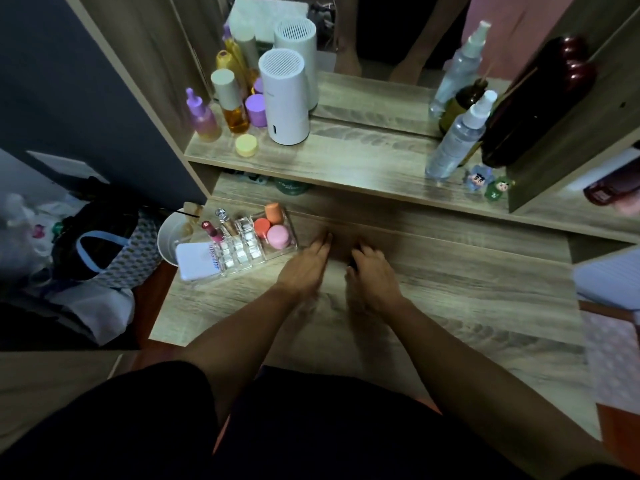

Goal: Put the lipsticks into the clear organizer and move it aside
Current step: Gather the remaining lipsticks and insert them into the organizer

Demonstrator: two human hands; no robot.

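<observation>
The clear organizer [242,252] sits on the wooden desk [450,289] at the left, near the edge. A pink lipstick [212,231] and a silver-capped tube [225,220] stand upright in its back slots. Orange and pink round pots [275,232] fill its right compartment, and a white compact [194,261] lies at its left end. My left hand [306,263] rests flat on the desk just right of the organizer, fingers apart, holding nothing. My right hand [370,268] is beside it with fingers curled down. A small dark patch shows at its fingertips, and I cannot tell whether it is an object.
A raised shelf [346,161] behind holds bottles, a white cylinder device [284,98], a yellow jar, spray bottles and small figurines, with a mirror at the back. A white bowl [169,237] and bags lie off the desk's left edge.
</observation>
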